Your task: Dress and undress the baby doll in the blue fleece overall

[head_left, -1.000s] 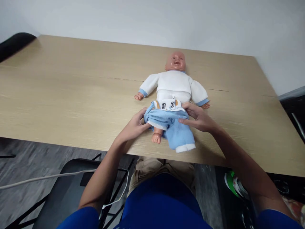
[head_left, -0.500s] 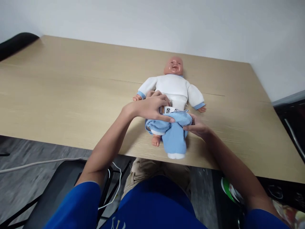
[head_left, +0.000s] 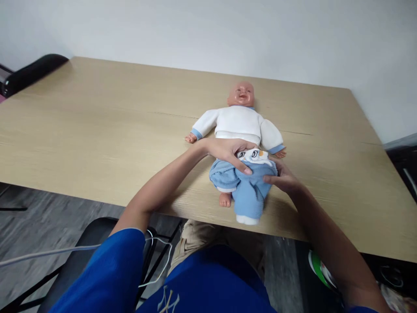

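Observation:
A baby doll (head_left: 243,94) lies on its back on the table, dressed in a white sweater (head_left: 237,121) with blue cuffs. Light blue pants (head_left: 249,191) cover its legs, and one bare foot (head_left: 225,199) pokes out of the leg hole on the left. The other pant leg hangs down with no foot showing. My left hand (head_left: 230,151) grips the white patterned waistband (head_left: 252,155), thumb on the front and fingers hidden behind it. At the right side of the pants, my right hand (head_left: 282,176) pinches the cloth with its thumb in front.
The doll lies near the front edge of the wooden table (head_left: 114,130), with a white wall (head_left: 195,34) behind. A black chair (head_left: 78,256) and a white cable (head_left: 48,253) are at the lower left. Dark items stand below the table at right.
Both hands have pulled the waistband up and open, so more of its white pattern shows. My left fingers have gone from the doll's belly to inside or behind the band. The view has shifted slightly.

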